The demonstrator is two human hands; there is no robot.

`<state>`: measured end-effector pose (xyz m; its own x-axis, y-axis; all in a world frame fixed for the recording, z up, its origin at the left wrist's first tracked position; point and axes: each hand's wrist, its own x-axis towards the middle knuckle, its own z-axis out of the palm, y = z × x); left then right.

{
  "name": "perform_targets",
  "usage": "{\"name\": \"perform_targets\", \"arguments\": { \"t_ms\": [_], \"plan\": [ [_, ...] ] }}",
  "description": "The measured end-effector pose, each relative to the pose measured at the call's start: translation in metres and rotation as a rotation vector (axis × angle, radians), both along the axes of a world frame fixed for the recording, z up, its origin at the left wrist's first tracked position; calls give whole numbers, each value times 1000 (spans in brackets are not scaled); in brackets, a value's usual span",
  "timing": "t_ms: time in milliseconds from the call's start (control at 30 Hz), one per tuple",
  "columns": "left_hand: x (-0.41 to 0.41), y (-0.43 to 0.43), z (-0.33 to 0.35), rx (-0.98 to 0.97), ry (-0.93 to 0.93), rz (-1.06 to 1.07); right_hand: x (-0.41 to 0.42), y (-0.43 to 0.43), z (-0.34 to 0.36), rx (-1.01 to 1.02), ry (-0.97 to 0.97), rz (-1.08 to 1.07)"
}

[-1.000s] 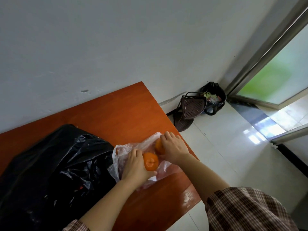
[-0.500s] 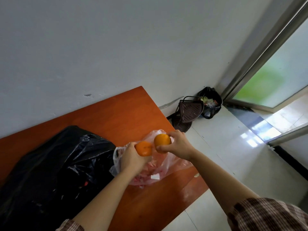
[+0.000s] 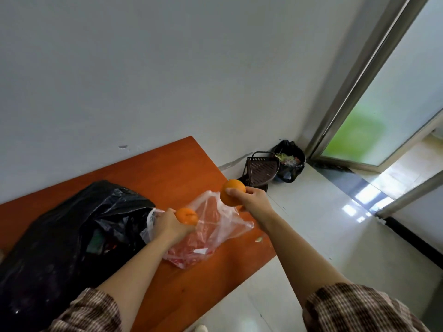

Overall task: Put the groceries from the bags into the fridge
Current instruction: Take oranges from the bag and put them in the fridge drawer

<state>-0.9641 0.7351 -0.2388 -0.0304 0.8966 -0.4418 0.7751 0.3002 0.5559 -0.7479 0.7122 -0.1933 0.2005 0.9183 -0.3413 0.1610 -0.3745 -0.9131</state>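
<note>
The fingers (image 3: 254, 190) of my right hand (image 3: 254, 203) are curled round the higher orange (image 3: 232, 196), thumb pressed on its near face, and I hold it in the air over the right end of the table (image 3: 167, 168). My left hand (image 3: 167, 226) grips the lower orange (image 3: 186, 215) the same way, fingers wrapped behind it, just left of and below the first; the two fruits are near each other but apart. Under and between my hands a clear plastic bag (image 3: 215, 236) lies crumpled on the orange-brown tabletop, with something red showing through it and a white label at its near side. To its left, touching it, sits a big black plastic bag (image 3: 72, 236), its mouth slack towards the clear one. Plaid sleeves (image 3: 354, 307) cover my upper arms at the near edge. Beyond the table's right end, on the pale tiled floor (image 3: 323, 224) against the grey wall (image 3: 167, 68), a dark brown dustpan (image 3: 262, 170) stands beside a black-lined bin (image 3: 291, 164) holding scraps. A frosted glass door (image 3: 388, 104) fills the far right.
</note>
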Motion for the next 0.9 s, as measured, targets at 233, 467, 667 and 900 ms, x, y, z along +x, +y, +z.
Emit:
{"name": "perform_targets", "arguments": {
  "t_ms": [233, 467, 667, 900],
  "plan": [
    [47, -48, 65, 245, -126, -58, 42, -71, 34, 109, -73, -47],
    [162, -133, 133, 473, -289, -328, 136, -202, 109, 249, -302, -154],
    [287, -235, 190, 575, -464, -577, 232, -355, 173, 296, -528, -342],
    [434, -364, 262, 609, -760, -851, 334, -531, 251, 361, -672, -597]
  ]
}}
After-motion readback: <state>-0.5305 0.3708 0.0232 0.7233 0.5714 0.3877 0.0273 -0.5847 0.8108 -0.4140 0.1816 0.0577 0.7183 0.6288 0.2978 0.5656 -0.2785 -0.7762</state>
